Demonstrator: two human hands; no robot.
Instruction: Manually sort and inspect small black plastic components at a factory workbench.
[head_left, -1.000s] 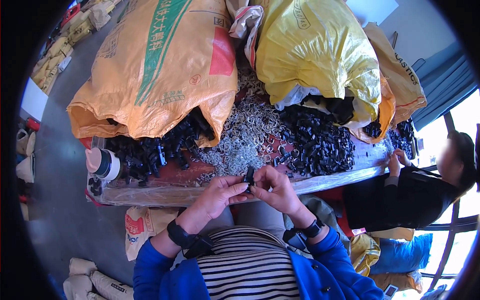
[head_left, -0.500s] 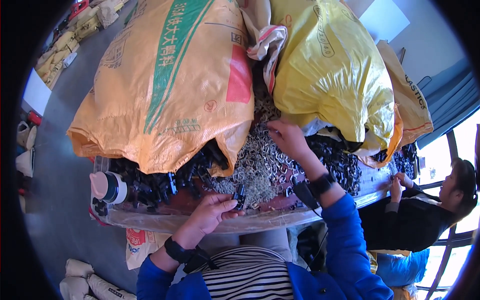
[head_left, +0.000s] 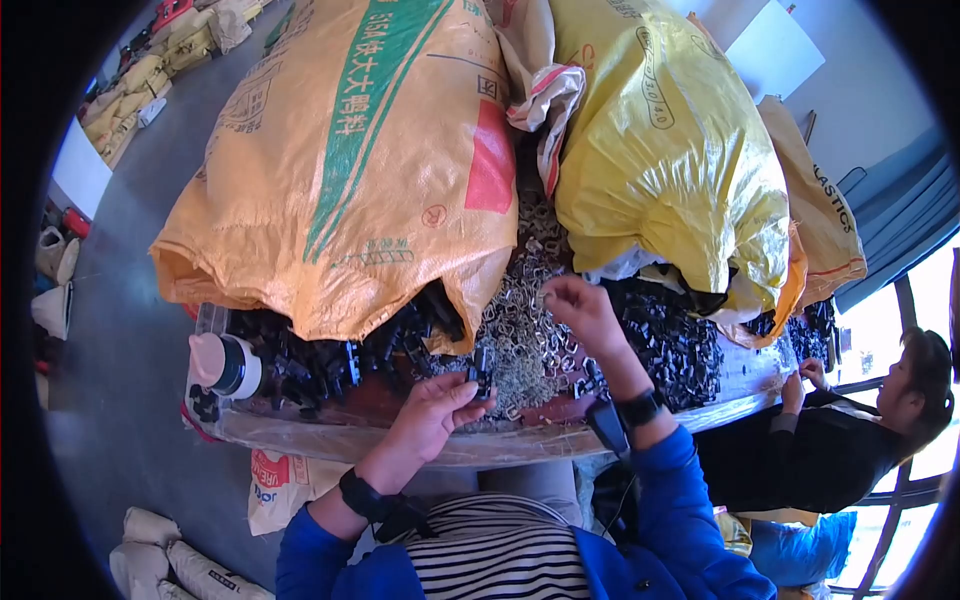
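Note:
Near the table's front edge, my left hand (head_left: 432, 412) pinches a small black plastic part (head_left: 482, 370) between thumb and fingers, holding it upright. My right hand (head_left: 588, 312) is closed in a pinch above a pile of small silver metal rings (head_left: 520, 325). Whatever sits between its fingertips is too small to make out. Black plastic pieces (head_left: 310, 375) lie heaped left of the rings, and more small black parts (head_left: 665, 340) are piled to the right of my right hand.
A large orange woven sack (head_left: 400, 190) and a yellow sack (head_left: 670, 160) stand on the table behind the piles. A pink-lidded cup (head_left: 225, 365) stands at the left corner. To the right, another person (head_left: 830, 440) handles parts at the table. Sacks (head_left: 150, 565) lie on the floor.
My right hand has drawn back a little toward me from the metal rings, its fingers still pinched. My left hand keeps the black part in nearly the same place. The view has shifted slightly.

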